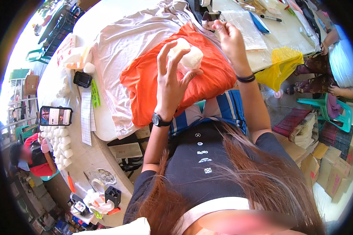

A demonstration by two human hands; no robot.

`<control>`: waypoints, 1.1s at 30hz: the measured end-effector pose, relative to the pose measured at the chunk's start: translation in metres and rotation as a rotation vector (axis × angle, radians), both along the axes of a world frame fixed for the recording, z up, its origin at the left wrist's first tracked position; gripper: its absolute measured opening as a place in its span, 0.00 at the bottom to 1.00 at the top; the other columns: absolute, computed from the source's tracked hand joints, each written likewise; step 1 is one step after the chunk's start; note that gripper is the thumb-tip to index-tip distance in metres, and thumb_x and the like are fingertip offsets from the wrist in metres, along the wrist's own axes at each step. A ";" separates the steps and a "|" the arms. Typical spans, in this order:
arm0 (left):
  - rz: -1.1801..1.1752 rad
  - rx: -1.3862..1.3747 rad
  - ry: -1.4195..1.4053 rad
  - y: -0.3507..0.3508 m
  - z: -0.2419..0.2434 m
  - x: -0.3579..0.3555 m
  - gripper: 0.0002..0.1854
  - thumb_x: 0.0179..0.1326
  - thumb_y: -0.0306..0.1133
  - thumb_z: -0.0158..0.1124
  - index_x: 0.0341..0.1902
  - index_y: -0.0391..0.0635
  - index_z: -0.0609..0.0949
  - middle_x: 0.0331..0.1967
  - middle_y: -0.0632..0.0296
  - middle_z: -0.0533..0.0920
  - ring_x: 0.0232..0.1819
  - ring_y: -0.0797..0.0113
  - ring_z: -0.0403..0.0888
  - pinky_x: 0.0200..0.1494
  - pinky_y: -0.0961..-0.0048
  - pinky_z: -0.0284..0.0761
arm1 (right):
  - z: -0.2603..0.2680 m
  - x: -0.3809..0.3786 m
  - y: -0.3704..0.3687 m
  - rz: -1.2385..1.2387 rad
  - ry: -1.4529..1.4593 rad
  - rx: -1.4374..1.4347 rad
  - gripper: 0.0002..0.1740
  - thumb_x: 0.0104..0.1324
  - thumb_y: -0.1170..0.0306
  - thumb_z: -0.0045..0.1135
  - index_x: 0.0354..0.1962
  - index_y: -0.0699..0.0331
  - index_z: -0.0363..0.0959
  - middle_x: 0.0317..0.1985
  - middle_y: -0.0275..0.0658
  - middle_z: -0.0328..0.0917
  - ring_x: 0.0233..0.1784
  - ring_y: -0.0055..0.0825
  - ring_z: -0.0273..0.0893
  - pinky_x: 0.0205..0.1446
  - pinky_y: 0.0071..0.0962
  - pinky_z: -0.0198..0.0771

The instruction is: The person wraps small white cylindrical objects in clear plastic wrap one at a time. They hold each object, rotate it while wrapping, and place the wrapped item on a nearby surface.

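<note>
My left hand (173, 70), with a black watch at its wrist, curls its fingers and thumb around a bundle of rounded white pieces (191, 58) in what looks like clear plastic wrap. The bundle is above an orange cloth (144, 85) spread over my lap and the table's edge. My right hand (231, 36) is raised to the right of the bundle, thumb and fingertips pinched together. Whether something thin is between them cannot be made out. Just beyond those fingertips is a dark tape dispenser (210, 17). Under the orange cloth lies a pale striped cloth (111, 50).
Left on the table are a phone (56, 116), several white pieces (60, 144), a black box (82, 79) and a green plastic strip (95, 93). A marker (270, 18) and a yellow bag (278, 69) are at right. One person (342, 61) is right, another (38, 158) left.
</note>
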State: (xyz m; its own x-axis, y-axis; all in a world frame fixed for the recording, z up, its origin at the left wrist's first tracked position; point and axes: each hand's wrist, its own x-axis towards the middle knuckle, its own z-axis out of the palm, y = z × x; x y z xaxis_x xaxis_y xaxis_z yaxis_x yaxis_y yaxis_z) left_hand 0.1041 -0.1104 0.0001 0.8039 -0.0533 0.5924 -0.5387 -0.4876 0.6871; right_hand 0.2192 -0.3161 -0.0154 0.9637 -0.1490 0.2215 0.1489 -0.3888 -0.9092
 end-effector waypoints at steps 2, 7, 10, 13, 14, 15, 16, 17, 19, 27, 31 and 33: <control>-0.004 0.007 -0.010 0.000 0.001 0.001 0.34 0.54 0.34 0.78 0.65 0.53 0.74 0.70 0.51 0.66 0.69 0.44 0.71 0.62 0.50 0.79 | -0.016 0.004 0.003 0.060 -0.055 0.068 0.19 0.79 0.57 0.53 0.41 0.66 0.79 0.32 0.29 0.80 0.34 0.16 0.75 0.42 0.19 0.72; -0.052 0.015 -0.040 0.004 -0.002 0.004 0.33 0.60 0.31 0.72 0.68 0.45 0.69 0.69 0.48 0.65 0.71 0.47 0.68 0.61 0.51 0.83 | -0.047 0.031 -0.018 0.293 -0.128 0.216 0.15 0.82 0.63 0.44 0.46 0.68 0.72 0.38 0.36 0.78 0.40 0.22 0.80 0.52 0.26 0.79; -0.068 -0.005 -0.046 0.003 -0.005 0.004 0.37 0.60 0.30 0.73 0.71 0.46 0.66 0.70 0.49 0.64 0.72 0.50 0.67 0.64 0.51 0.80 | -0.051 0.030 -0.030 0.354 -0.054 0.310 0.15 0.83 0.65 0.42 0.47 0.70 0.70 0.44 0.40 0.76 0.50 0.27 0.81 0.62 0.30 0.79; -0.065 -0.082 -0.054 0.001 -0.007 0.005 0.35 0.58 0.30 0.73 0.69 0.49 0.69 0.70 0.49 0.68 0.67 0.43 0.72 0.59 0.53 0.80 | -0.046 0.026 -0.031 0.332 -0.056 0.246 0.15 0.83 0.64 0.42 0.45 0.71 0.69 0.42 0.41 0.79 0.50 0.27 0.82 0.61 0.30 0.80; -0.060 -0.087 -0.055 0.001 -0.008 0.005 0.35 0.58 0.30 0.73 0.69 0.49 0.69 0.70 0.49 0.68 0.67 0.44 0.73 0.59 0.53 0.80 | -0.044 0.026 -0.030 0.329 -0.073 0.190 0.15 0.83 0.64 0.42 0.45 0.71 0.69 0.42 0.41 0.79 0.49 0.27 0.83 0.60 0.29 0.80; -0.064 -0.098 -0.046 0.001 -0.008 0.005 0.35 0.58 0.30 0.73 0.69 0.49 0.69 0.69 0.49 0.69 0.67 0.44 0.73 0.59 0.53 0.80 | -0.042 0.025 -0.030 0.325 -0.093 0.133 0.15 0.82 0.64 0.42 0.45 0.70 0.68 0.41 0.41 0.80 0.48 0.27 0.83 0.60 0.29 0.81; -0.073 -0.117 -0.038 0.001 -0.008 0.006 0.35 0.58 0.30 0.73 0.69 0.49 0.69 0.69 0.49 0.69 0.66 0.44 0.73 0.58 0.54 0.80 | -0.040 0.026 -0.030 0.334 -0.105 0.109 0.15 0.82 0.64 0.43 0.45 0.70 0.68 0.40 0.41 0.81 0.48 0.27 0.84 0.59 0.29 0.81; -0.068 -0.106 -0.043 0.001 -0.008 0.006 0.36 0.57 0.30 0.73 0.69 0.49 0.68 0.69 0.49 0.69 0.66 0.44 0.73 0.58 0.54 0.80 | -0.039 0.027 -0.031 0.340 -0.112 0.085 0.15 0.82 0.64 0.43 0.44 0.70 0.68 0.40 0.42 0.81 0.47 0.26 0.84 0.59 0.29 0.81; -0.069 -0.103 -0.042 0.001 -0.009 0.007 0.36 0.57 0.30 0.73 0.69 0.49 0.68 0.69 0.50 0.69 0.67 0.44 0.73 0.58 0.54 0.80 | -0.040 0.030 -0.035 0.358 -0.114 0.085 0.14 0.82 0.64 0.44 0.44 0.70 0.68 0.40 0.42 0.81 0.47 0.26 0.84 0.60 0.29 0.81; -0.073 -0.127 -0.046 0.000 -0.010 0.007 0.36 0.57 0.29 0.74 0.69 0.49 0.68 0.69 0.50 0.69 0.67 0.44 0.73 0.61 0.54 0.78 | -0.021 0.006 -0.028 0.428 -0.076 0.299 0.12 0.81 0.66 0.46 0.42 0.68 0.69 0.38 0.38 0.79 0.49 0.25 0.82 0.62 0.29 0.79; -0.081 -0.136 -0.047 0.002 -0.009 0.007 0.36 0.57 0.29 0.74 0.68 0.49 0.69 0.69 0.50 0.69 0.68 0.44 0.72 0.61 0.54 0.78 | 0.015 -0.048 -0.005 0.396 -0.022 0.503 0.15 0.80 0.63 0.50 0.39 0.66 0.76 0.31 0.31 0.76 0.33 0.17 0.73 0.41 0.23 0.73; -0.067 -0.116 -0.045 0.002 -0.009 0.007 0.35 0.57 0.30 0.74 0.68 0.49 0.70 0.70 0.50 0.68 0.68 0.44 0.72 0.61 0.54 0.78 | 0.029 -0.080 0.004 0.486 0.040 0.573 0.13 0.80 0.65 0.50 0.39 0.66 0.75 0.32 0.30 0.75 0.35 0.16 0.72 0.43 0.21 0.72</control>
